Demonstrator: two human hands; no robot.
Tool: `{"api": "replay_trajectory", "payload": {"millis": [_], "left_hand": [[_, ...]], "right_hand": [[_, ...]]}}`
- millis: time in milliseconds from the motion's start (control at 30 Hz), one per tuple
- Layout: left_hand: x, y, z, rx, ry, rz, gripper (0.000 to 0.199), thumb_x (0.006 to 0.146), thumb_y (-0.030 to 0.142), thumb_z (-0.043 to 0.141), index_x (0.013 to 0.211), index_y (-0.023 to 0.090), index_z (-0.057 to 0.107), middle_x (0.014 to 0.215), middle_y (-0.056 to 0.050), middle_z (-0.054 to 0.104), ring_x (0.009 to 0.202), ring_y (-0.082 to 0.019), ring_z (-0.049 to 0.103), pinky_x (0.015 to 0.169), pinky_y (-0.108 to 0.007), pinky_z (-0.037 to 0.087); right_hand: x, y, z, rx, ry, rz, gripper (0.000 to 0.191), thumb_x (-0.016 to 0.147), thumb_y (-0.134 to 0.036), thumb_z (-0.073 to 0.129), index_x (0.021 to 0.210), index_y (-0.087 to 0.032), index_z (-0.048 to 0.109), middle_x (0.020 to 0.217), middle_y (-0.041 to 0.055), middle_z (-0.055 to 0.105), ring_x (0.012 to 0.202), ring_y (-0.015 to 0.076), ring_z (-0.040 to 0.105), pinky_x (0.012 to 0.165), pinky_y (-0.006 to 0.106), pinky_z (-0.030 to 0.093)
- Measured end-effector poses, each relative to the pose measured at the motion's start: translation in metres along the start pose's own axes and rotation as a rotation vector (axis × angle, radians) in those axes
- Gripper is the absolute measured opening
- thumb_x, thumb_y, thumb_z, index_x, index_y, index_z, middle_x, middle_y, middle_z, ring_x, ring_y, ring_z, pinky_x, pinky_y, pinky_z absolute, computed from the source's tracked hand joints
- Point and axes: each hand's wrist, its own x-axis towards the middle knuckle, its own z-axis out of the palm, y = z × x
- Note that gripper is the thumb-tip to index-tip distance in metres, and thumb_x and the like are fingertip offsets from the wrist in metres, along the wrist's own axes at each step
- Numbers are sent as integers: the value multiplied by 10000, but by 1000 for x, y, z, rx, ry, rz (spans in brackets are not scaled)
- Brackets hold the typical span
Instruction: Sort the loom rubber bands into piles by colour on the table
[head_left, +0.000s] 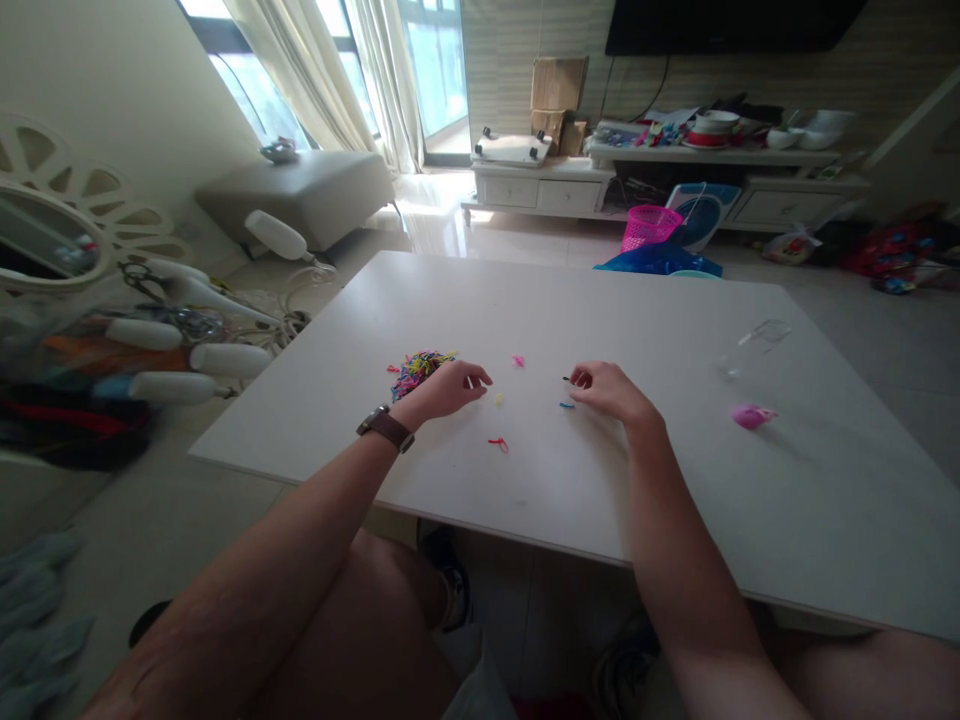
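On the white table (pixel 450 300) lies a pile of small multicoloured bands (pixel 420 374). My left hand (pixel 448 390), a watch on its wrist, is just right of the pile with fingers apart, holding nothing. Near its fingertips is a small yellow piece (pixel 499 399). My right hand (pixel 604 390) has its fingers pinched at a small dark piece (pixel 566 379). A blue piece (pixel 567 405) lies just below those fingers. A pink piece (pixel 518 361) sits between and beyond the hands, and a red band (pixel 500 443) lies closer to the front edge.
A clear container (pixel 754 348) and a pink bag-like item (pixel 753 416) are on the table's right side. Past the far edge stand a pink basket (pixel 649 228) and blue items. A white lamp-like object (pixel 276 235) with several rounded arms is left of the table.
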Motion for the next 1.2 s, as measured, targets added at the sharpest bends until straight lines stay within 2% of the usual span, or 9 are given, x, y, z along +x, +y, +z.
{"api": "replay_trajectory", "payload": {"millis": [100, 233, 433, 667, 800, 1000, 1100, 1200], "left_hand": [[0, 0, -1, -2, 0, -6, 237, 829, 269, 609, 961, 155, 770, 758, -49, 692, 687, -147, 607, 671, -258, 477], [0, -3, -3, 2, 6, -19, 240, 821, 278, 609, 952, 159, 772, 749, -42, 685, 687, -144, 605, 664, -250, 475], [-3, -12, -14, 0, 118, -125, 258, 792, 264, 595, 931, 147, 779, 708, -35, 684, 659, -143, 597, 636, -245, 459], [-7, -27, -20, -44, 174, -176, 282, 751, 318, 615, 890, 134, 776, 717, -41, 699, 644, -149, 587, 583, -240, 434], [-10, -28, -24, -37, 174, -231, 271, 746, 320, 618, 878, 149, 782, 690, -33, 700, 624, -150, 584, 568, -240, 426], [-13, -31, -35, 16, 323, -387, 224, 743, 252, 617, 841, 159, 796, 790, -47, 750, 709, -167, 633, 643, -245, 453], [-13, -37, -33, 18, 317, -445, 197, 715, 228, 653, 830, 159, 797, 779, -48, 749, 685, -164, 631, 648, -247, 465], [-13, -43, -28, 37, 298, -448, 174, 671, 217, 699, 810, 174, 795, 758, -41, 741, 672, -167, 630, 634, -249, 473]], "right_hand": [[7, 6, 12, -44, 139, 34, 128, 721, -160, 681, 840, -183, 723, 885, 58, 719, 762, 167, 627, 728, 278, 467], [17, 11, 29, -92, 219, 50, 73, 771, -163, 648, 781, -183, 718, 875, 64, 694, 804, 177, 612, 786, 292, 464], [26, 15, 41, -58, 350, 88, 135, 817, -140, 575, 766, -175, 695, 871, 67, 664, 787, 182, 586, 798, 308, 463], [26, 22, 41, -58, 326, 82, 110, 785, -124, 589, 727, -184, 660, 852, 51, 639, 775, 175, 571, 785, 300, 457], [30, 21, 45, -38, 378, 49, 112, 814, -150, 562, 736, -187, 634, 867, 60, 626, 765, 184, 559, 782, 316, 462], [33, 17, 47, 23, 451, 50, 125, 833, -181, 539, 829, -181, 665, 866, 70, 657, 762, 194, 570, 806, 328, 462], [29, 12, 45, 57, 488, 20, 157, 829, -179, 528, 890, -174, 673, 882, 67, 656, 727, 183, 572, 795, 324, 464], [24, 3, 44, 82, 496, -24, 174, 824, -184, 526, 912, -174, 676, 884, 65, 647, 718, 179, 573, 785, 320, 469]]}}
